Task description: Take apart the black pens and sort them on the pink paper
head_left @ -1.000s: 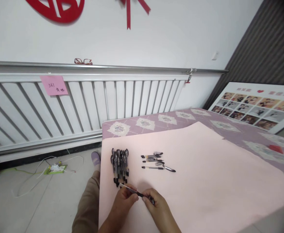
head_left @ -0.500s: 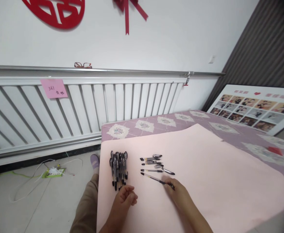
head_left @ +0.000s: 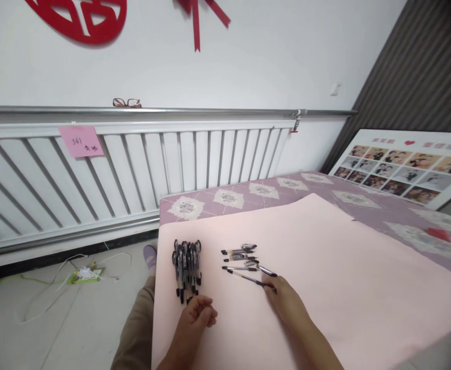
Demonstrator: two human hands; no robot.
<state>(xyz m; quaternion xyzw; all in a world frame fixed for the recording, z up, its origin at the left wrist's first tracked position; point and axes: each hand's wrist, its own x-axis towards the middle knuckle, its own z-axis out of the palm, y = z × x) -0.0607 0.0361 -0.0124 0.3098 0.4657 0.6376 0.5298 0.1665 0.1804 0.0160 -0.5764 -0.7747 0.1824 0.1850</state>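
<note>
My right hand (head_left: 287, 298) has its fingers closed around the near end of a slim black-and-clear gel pen (head_left: 246, 278), whose other end points left. Just above, a black pen cap (head_left: 267, 271) meets the fingertips. Several more uncapped gel pens (head_left: 240, 258) and loose caps lie in a rough row beyond, one pen (head_left: 239, 268) nearest to the held one. My left hand (head_left: 196, 318) rests with curled fingers below a bundle of capped gel pens (head_left: 187, 270); nothing shows in its fingers. Part of the bundle's lower end is hidden by this hand.
A pale pink sheet (head_left: 348, 288) covers the surface, over a purple patterned cloth (head_left: 244, 198). A white radiator (head_left: 202, 159) runs along the wall behind. A power strip (head_left: 88, 275) with cables lies on the floor at left. A photo board (head_left: 406, 164) leans at right.
My right hand has shifted slightly up, lifting its fingertips to the loose cap, and the pen in it has moved up too. My left hand has hardly moved. The view has shifted slightly.
</note>
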